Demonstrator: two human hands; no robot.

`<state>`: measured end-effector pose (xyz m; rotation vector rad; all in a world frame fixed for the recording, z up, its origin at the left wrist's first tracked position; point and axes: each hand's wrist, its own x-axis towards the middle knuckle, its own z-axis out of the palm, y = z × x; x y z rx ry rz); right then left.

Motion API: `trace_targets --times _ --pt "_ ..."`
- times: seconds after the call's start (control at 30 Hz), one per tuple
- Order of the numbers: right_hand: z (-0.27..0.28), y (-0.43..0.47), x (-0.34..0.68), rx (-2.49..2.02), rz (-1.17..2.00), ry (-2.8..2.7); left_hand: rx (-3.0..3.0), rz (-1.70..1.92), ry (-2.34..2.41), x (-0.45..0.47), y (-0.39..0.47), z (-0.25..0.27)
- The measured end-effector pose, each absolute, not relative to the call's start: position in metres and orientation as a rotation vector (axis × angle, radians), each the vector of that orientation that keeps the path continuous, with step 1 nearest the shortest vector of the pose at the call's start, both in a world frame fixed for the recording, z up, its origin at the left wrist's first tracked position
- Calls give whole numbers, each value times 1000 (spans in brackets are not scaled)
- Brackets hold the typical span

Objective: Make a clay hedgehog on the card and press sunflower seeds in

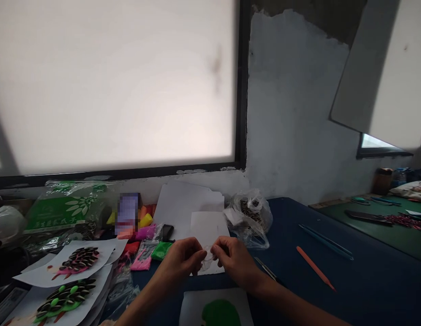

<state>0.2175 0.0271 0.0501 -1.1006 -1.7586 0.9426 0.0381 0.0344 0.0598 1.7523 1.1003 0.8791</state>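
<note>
My left hand (187,256) and my right hand (234,259) are close together over the blue table, fingertips pinched. Between them is a small piece of thin clear plastic (207,260), perhaps a little bag; its shape is hard to make out. Both hands appear to grip it. Behind it lies a white sheet (205,226). Below my hands, at the lower edge of view, a white card (190,305) bears a rounded green clay shape (221,313). Packets of clay, among them a green one (161,250) and a pink one (141,260), lie left of my left hand.
A bag of sunflower seeds (253,213) stands behind my right hand. An orange tool (315,268) and a blue tweezer-like tool (327,242) lie to the right. Seed-decorated hedgehog cards (104,250) are piled at left, before a green seed package (57,210).
</note>
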Motion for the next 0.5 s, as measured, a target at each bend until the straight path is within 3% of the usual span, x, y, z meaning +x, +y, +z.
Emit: trace_targets --times 0.3,0.5 --pt "55 26 217 -1056 1025 -1760 1779 907 1099 49 25 62" --pt "54 37 225 -1055 1160 -1613 1553 1132 1171 39 36 56"
